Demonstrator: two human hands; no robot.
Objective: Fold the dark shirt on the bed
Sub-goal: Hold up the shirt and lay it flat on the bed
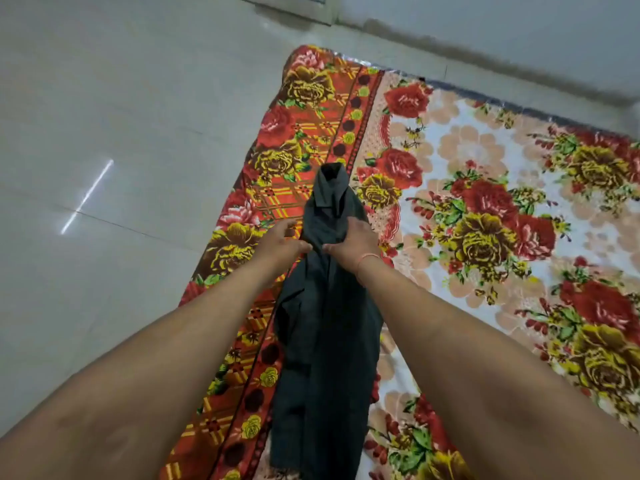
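Fingers of the right hand curled over the dark shirt with the thumb pinching the cloth, left hand gripping the opposite edge just beside it, thumbs nearly touching. Shirt gathered into a long narrow strip, collar end farthest away, stretched along the orange-red border of the floral-sheeted bed (lying flat or lifted slightly, hard to tell). Thin thread band on the right wrist; pale tiled floor off to the left.

One shirt, one bedspread, two hands
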